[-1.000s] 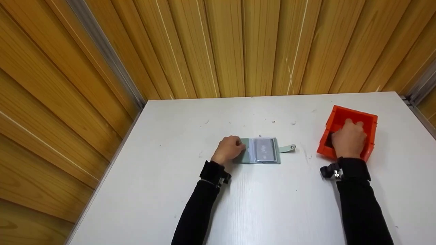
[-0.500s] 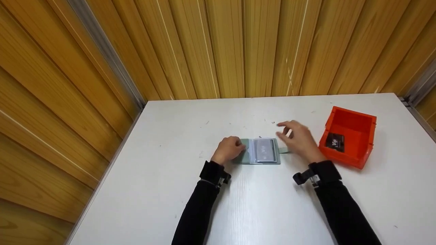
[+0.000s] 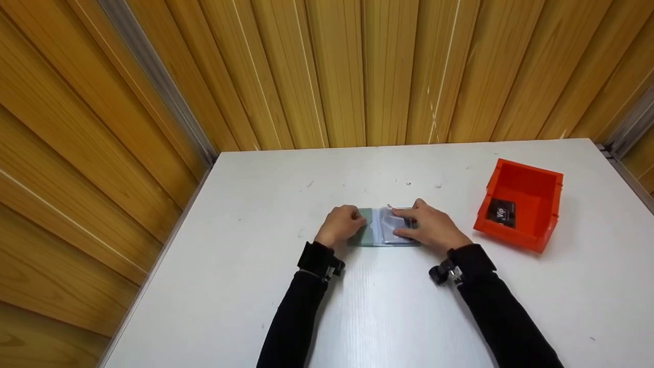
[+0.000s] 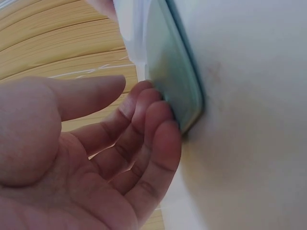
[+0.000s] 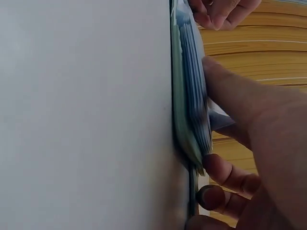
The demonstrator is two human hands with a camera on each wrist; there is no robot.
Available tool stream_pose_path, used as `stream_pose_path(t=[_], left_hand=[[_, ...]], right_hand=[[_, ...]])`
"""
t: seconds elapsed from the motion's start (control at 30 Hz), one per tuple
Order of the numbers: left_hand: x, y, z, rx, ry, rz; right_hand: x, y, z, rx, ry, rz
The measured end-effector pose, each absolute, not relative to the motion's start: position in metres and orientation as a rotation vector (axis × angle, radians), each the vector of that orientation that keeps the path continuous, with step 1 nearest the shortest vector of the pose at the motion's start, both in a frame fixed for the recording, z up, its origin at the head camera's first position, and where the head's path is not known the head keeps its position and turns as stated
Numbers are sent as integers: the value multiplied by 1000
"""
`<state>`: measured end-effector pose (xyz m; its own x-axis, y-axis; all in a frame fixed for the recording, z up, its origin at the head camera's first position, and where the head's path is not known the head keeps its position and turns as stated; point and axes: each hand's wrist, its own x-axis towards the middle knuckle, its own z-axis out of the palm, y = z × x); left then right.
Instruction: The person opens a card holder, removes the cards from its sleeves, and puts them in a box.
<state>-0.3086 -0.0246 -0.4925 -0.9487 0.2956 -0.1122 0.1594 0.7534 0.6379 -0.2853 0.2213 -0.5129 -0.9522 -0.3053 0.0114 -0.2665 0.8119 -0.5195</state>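
An unfolded pale green card holder [image 3: 366,236] lies flat on the white table, its clear plastic sleeves [image 3: 389,236] on the right half. My left hand [image 3: 340,225] rests bent fingertips on the left part of the cover; its thumb stands apart in the left wrist view. My right hand [image 3: 433,225] reaches over the sleeves, thumb and index finger spread and touching the top one. A clear flap [image 5: 219,120] stands up between them in the right wrist view. The other right fingers lie at the holder's edge, and the strap is hidden under this hand.
An orange-red plastic bin [image 3: 531,204] stands at the table's right, with a black card [image 3: 501,212] marked "Vip" inside. Wood-patterned panels [image 3: 337,71] rise behind the table's back edge.
My right hand has come out of the bin and moved left onto the card holder's sleeves, uncovering the black card. My left hand has stayed on the cover.
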Motion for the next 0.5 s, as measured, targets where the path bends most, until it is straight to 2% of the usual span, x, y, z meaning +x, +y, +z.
stream_pose_path(t=[0.37,0.5], left_hand=[[-309,-28,-491,283,2691,1073],[-310,-28,-489,208,2648,1157]], right_hand=[[-289,220,-506,-455,2862,-1235],[-284,212,-506,-561,2760,-1166]])
